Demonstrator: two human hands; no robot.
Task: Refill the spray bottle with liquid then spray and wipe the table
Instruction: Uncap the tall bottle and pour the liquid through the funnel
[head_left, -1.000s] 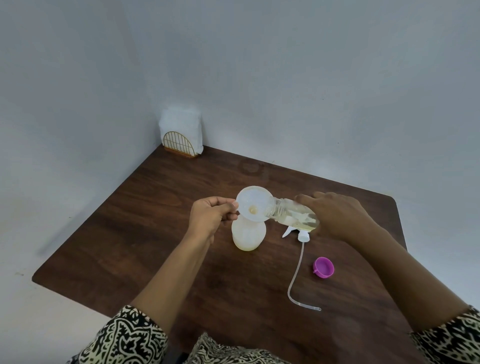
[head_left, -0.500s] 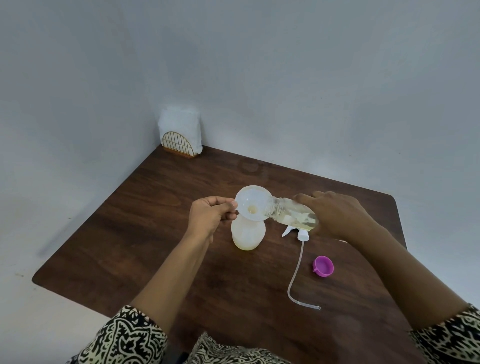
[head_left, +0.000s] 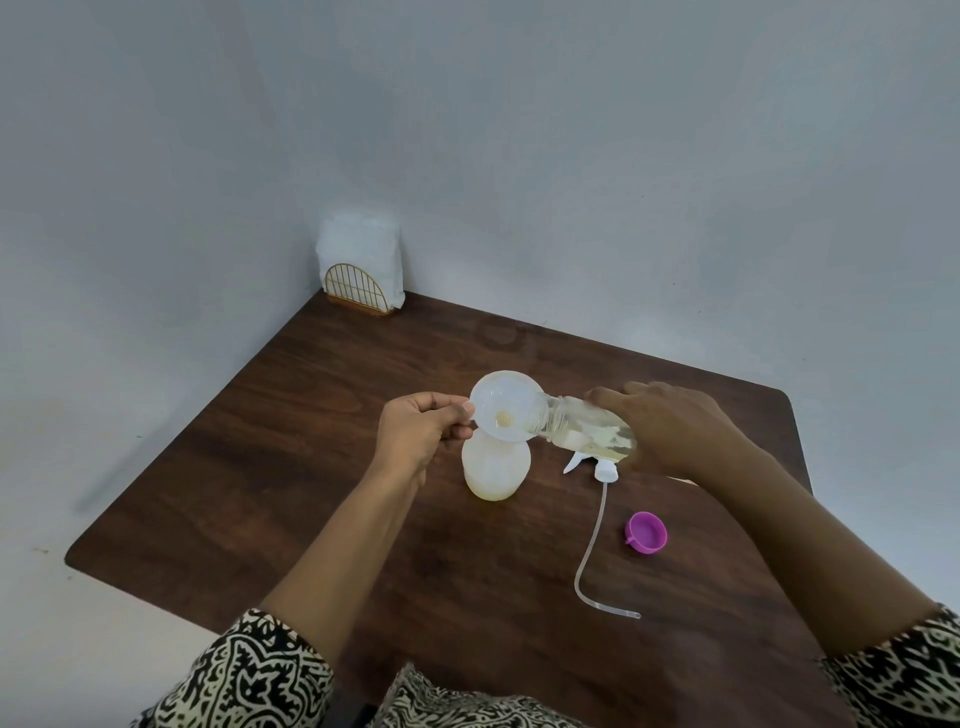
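I see the dark brown wooden surface (head_left: 249, 467) pushed into a corner, its far and left edges close to the pale walls and a rounded corner at far right. The widest bare stretch lies left of my left hand (head_left: 421, 431), running out to the near-left corner. There is more bare wood in front, between the two forearms.

Near the middle stands one translucent white spray bottle body (head_left: 496, 470), upright, with one white translucent funnel (head_left: 506, 405) seated in its neck. My left hand pinches the funnel's rim between thumb and forefinger, the other fingers curled in. My right hand (head_left: 675, 431) is wrapped round one clear plastic bottle of pale yellow liquid (head_left: 587, 428), tipped almost level with its mouth over the funnel's bowl.

Just right of the spray bottle lies one white trigger spray head with a long clear dip tube (head_left: 597, 470), the tube curving toward the near edge. One purple screw cap (head_left: 645, 532) lies beside the tube, open side up. One gold wire holder with white napkins (head_left: 361, 275) stands in the far corner, well apart from everything else.

Count: two bottles, one funnel, one spray head, one cap, one holder.
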